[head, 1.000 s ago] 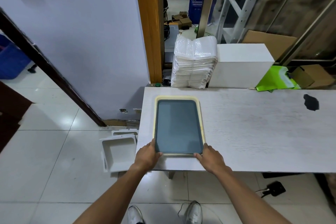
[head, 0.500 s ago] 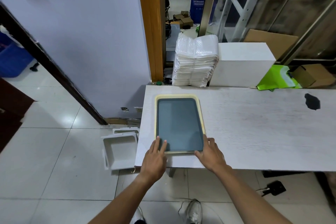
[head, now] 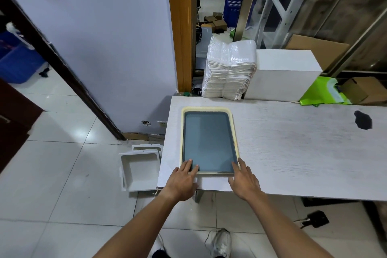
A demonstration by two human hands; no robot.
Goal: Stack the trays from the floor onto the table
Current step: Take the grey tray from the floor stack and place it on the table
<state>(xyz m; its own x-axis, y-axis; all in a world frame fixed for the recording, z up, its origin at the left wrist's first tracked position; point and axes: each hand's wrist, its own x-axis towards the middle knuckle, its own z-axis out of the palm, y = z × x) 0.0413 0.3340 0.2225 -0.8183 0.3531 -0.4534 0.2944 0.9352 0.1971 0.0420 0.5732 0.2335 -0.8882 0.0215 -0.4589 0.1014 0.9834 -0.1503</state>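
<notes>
We're resting left hand [head: 184,180] and right hand [head: 245,180], fingers straight, gripping nothing, at near corners of the tray [head: 206,109] lying on the table [head: 293,153] beyond our fingertips. It's seeming stiff, light, slick; we're favouring its rim.

1. A tray [head: 209,142] with a cream rim and grey-blue inside lies flat at the left end of the white table [head: 293,148], its short side near the front edge.
2. The left hand [head: 184,182] rests straight fingers on the tray's near left corner.
3. The right hand [head: 244,180] touches the near right corner with fingers extended.
4. White trays [head: 140,172] sit on the floor just beside the table's left edge.
5. A dark stain [head: 363,122] marks the table towards its right end.
</notes>
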